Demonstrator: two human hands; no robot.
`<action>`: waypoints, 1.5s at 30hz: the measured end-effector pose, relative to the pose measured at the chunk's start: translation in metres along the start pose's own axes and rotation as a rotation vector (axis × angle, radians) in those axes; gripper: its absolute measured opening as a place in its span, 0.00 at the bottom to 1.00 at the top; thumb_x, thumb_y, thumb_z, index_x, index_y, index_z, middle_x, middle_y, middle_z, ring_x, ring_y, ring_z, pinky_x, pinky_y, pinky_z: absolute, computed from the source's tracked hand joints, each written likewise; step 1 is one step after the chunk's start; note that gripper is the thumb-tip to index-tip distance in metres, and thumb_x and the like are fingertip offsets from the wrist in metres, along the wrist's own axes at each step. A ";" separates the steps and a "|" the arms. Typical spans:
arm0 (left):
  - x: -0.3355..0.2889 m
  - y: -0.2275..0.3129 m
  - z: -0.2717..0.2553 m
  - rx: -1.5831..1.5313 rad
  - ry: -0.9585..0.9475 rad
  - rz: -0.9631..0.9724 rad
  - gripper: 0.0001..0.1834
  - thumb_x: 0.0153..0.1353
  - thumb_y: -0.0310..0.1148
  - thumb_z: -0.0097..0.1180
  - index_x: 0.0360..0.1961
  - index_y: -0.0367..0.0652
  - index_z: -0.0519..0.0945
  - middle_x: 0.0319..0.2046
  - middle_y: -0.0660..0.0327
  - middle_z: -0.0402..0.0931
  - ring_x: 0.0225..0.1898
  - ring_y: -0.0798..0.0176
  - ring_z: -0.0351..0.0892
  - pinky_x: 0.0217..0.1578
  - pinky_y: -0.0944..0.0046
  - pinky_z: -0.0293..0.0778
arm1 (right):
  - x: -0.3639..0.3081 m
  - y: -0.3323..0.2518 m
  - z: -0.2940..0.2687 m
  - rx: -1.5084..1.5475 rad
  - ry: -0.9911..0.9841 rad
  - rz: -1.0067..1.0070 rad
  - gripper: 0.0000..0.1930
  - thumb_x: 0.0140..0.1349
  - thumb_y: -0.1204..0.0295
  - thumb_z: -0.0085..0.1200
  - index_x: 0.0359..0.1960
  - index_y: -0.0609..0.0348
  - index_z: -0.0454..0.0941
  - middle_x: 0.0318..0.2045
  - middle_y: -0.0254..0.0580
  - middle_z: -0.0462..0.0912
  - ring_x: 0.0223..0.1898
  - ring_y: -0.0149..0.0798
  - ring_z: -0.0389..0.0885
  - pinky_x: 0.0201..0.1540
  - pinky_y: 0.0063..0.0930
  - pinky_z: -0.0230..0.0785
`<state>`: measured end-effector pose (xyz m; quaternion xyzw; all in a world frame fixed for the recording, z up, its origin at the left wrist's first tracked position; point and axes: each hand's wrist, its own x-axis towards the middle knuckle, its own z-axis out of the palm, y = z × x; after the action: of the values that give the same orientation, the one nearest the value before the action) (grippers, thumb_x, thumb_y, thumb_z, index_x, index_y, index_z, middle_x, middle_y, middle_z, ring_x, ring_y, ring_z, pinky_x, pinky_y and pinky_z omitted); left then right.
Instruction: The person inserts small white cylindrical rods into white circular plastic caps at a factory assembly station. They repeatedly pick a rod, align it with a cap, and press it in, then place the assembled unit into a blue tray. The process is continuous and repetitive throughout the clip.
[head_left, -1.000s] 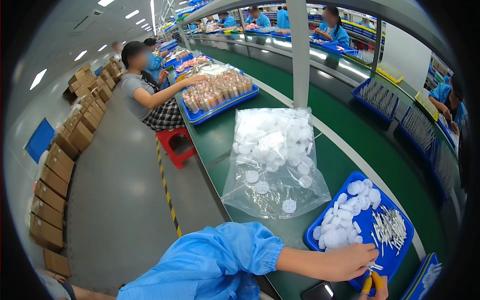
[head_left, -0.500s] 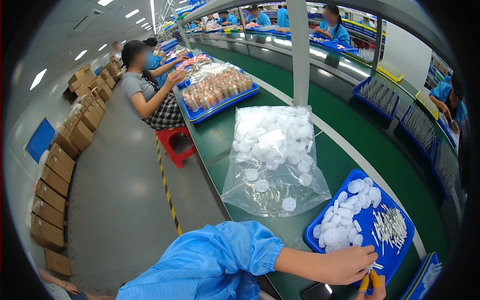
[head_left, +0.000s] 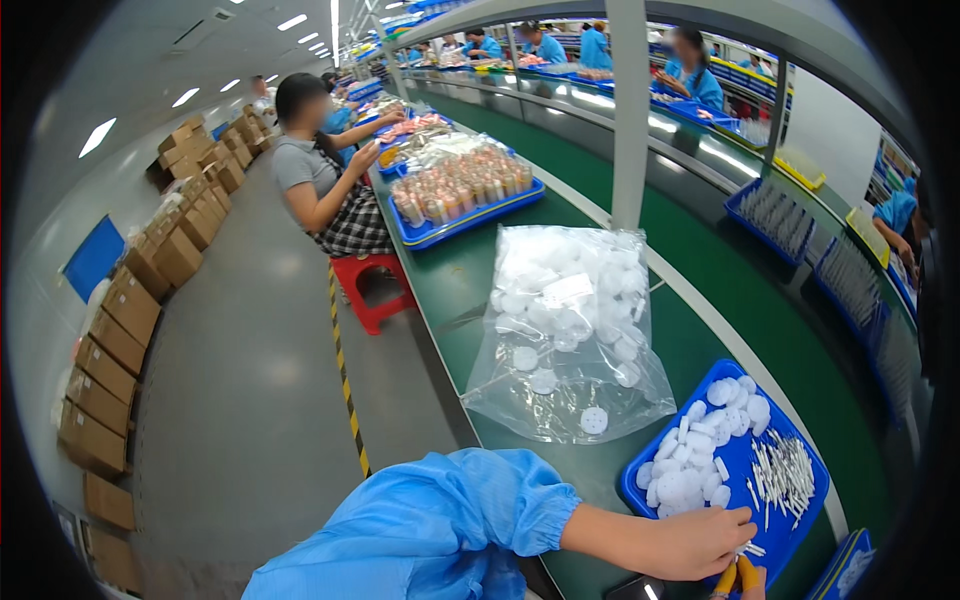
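Single fisheye head view, worn by the person, angled down and forward along the worktop (head_left: pixel 455 287). Sleeve (head_left: pixel 420 520) close in at lower edge, left hand (head_left: pixel 702 542) and yellow tool (head_left: pixel 748 574) near at lower right. Floor (head_left: pixel 240 400) fills left, ceiling (head_left: pixel 150 60) far above; straight edges bow toward dark rim.

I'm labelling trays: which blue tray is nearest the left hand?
The blue tray beside the clear bag: the left hand overlaps its near edge, and it alone shows both white discs and thin sticks.
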<state>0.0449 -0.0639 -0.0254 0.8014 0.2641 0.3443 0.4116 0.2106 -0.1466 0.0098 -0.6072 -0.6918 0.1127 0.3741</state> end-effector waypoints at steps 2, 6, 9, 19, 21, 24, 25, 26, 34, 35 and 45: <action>0.000 -0.005 0.003 0.010 0.002 0.007 0.12 0.66 0.24 0.59 0.47 0.29 0.75 0.46 0.44 0.74 0.44 0.36 0.81 0.43 0.42 0.76 | 0.000 0.001 0.000 0.036 0.015 -0.008 0.08 0.73 0.76 0.64 0.46 0.69 0.88 0.30 0.44 0.84 0.26 0.35 0.75 0.29 0.31 0.67; 0.001 -0.004 0.000 0.026 -0.029 -0.007 0.11 0.66 0.24 0.59 0.46 0.29 0.75 0.46 0.43 0.74 0.44 0.36 0.80 0.44 0.42 0.76 | 0.000 0.000 -0.002 0.019 -0.010 0.020 0.08 0.73 0.76 0.63 0.47 0.69 0.88 0.30 0.44 0.84 0.26 0.35 0.75 0.29 0.32 0.67; 0.003 -0.004 0.001 0.042 0.005 0.012 0.11 0.66 0.24 0.59 0.46 0.30 0.74 0.46 0.43 0.74 0.44 0.36 0.80 0.44 0.42 0.76 | -0.001 -0.001 -0.002 0.004 -0.010 0.020 0.08 0.73 0.76 0.63 0.47 0.69 0.88 0.30 0.45 0.83 0.26 0.35 0.74 0.30 0.32 0.67; 0.009 -0.003 -0.032 0.048 0.353 0.077 0.11 0.70 0.24 0.58 0.52 0.33 0.76 0.44 0.48 0.76 0.38 0.42 0.84 0.38 0.48 0.81 | -0.003 0.001 -0.008 0.001 0.004 0.007 0.06 0.72 0.78 0.63 0.46 0.70 0.87 0.30 0.45 0.82 0.27 0.36 0.75 0.30 0.31 0.67; 0.006 0.001 -0.049 -0.009 0.488 -0.011 0.11 0.71 0.23 0.59 0.52 0.34 0.77 0.43 0.49 0.79 0.39 0.47 0.87 0.37 0.54 0.83 | -0.003 0.001 -0.007 0.032 -0.009 -0.012 0.06 0.72 0.79 0.63 0.45 0.70 0.87 0.29 0.45 0.81 0.26 0.36 0.74 0.30 0.31 0.67; -0.003 0.008 -0.088 -0.014 0.760 -0.006 0.11 0.69 0.24 0.63 0.49 0.35 0.78 0.37 0.56 0.81 0.36 0.60 0.86 0.37 0.60 0.83 | -0.004 0.005 -0.005 -0.002 0.000 -0.012 0.06 0.70 0.80 0.64 0.46 0.70 0.87 0.28 0.44 0.79 0.27 0.38 0.73 0.31 0.31 0.66; -0.013 0.008 -0.110 0.032 0.853 -0.016 0.11 0.68 0.24 0.64 0.48 0.35 0.78 0.38 0.58 0.81 0.37 0.64 0.86 0.37 0.62 0.83 | -0.004 0.006 -0.006 -0.014 -0.002 -0.021 0.06 0.70 0.80 0.63 0.45 0.70 0.87 0.28 0.44 0.79 0.27 0.38 0.73 0.31 0.32 0.66; -0.022 0.015 -0.138 0.045 0.964 -0.075 0.14 0.66 0.22 0.64 0.50 0.37 0.75 0.38 0.59 0.82 0.38 0.65 0.87 0.36 0.63 0.85 | -0.004 0.007 -0.007 -0.020 -0.006 -0.028 0.06 0.70 0.80 0.63 0.45 0.70 0.87 0.28 0.44 0.78 0.28 0.38 0.73 0.32 0.32 0.66; -0.162 0.055 -0.467 0.040 1.690 0.013 0.16 0.71 0.27 0.59 0.54 0.28 0.72 0.36 0.56 0.80 0.34 0.62 0.85 0.36 0.61 0.89 | -0.010 -0.016 -0.013 -0.037 -0.080 -0.113 0.06 0.69 0.81 0.64 0.45 0.70 0.86 0.30 0.54 0.81 0.32 0.55 0.79 0.39 0.45 0.73; -0.170 0.064 -0.491 -0.058 1.683 -0.032 0.17 0.71 0.26 0.58 0.54 0.26 0.71 0.35 0.57 0.78 0.33 0.61 0.85 0.36 0.62 0.90 | -0.010 -0.017 -0.012 -0.010 -0.080 -0.116 0.07 0.69 0.81 0.64 0.46 0.70 0.86 0.31 0.54 0.82 0.33 0.56 0.79 0.39 0.46 0.73; -0.056 0.020 -0.324 0.043 0.952 -0.252 0.19 0.76 0.28 0.59 0.60 0.24 0.79 0.43 0.47 0.87 0.40 0.56 0.92 0.44 0.61 0.89 | -0.010 -0.015 -0.008 0.027 -0.067 -0.061 0.06 0.70 0.81 0.64 0.46 0.69 0.86 0.31 0.52 0.82 0.30 0.50 0.78 0.36 0.40 0.73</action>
<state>-0.2368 0.0408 0.1098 0.5252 0.5249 0.6144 0.2669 0.2047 -0.1620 0.0207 -0.5766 -0.7206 0.1310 0.3620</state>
